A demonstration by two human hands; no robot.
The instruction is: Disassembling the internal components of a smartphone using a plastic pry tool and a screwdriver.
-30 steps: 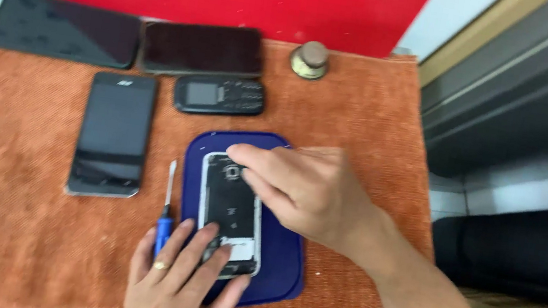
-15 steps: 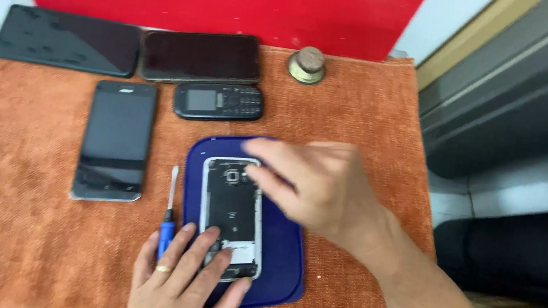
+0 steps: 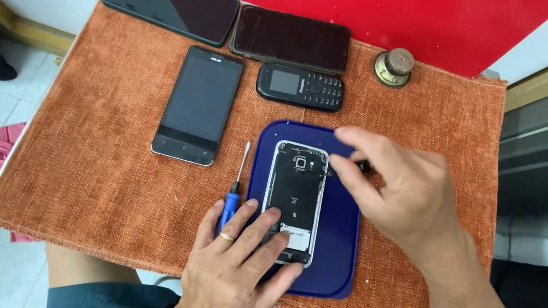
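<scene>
Your left hand point(image 3: 236, 270) pins the near end of the opened phone point(image 3: 293, 200) with flat, unclenched fingers, on the blue mat point(image 3: 338, 256). Your right hand point(image 3: 401, 186) pinches something small and dark at its far right corner. Screwdriver point(image 3: 234, 191) lies just left.

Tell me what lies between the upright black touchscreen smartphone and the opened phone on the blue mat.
In the head view, a blue-handled screwdriver lies on the orange cloth between the black smartphone and the opened phone.
</scene>
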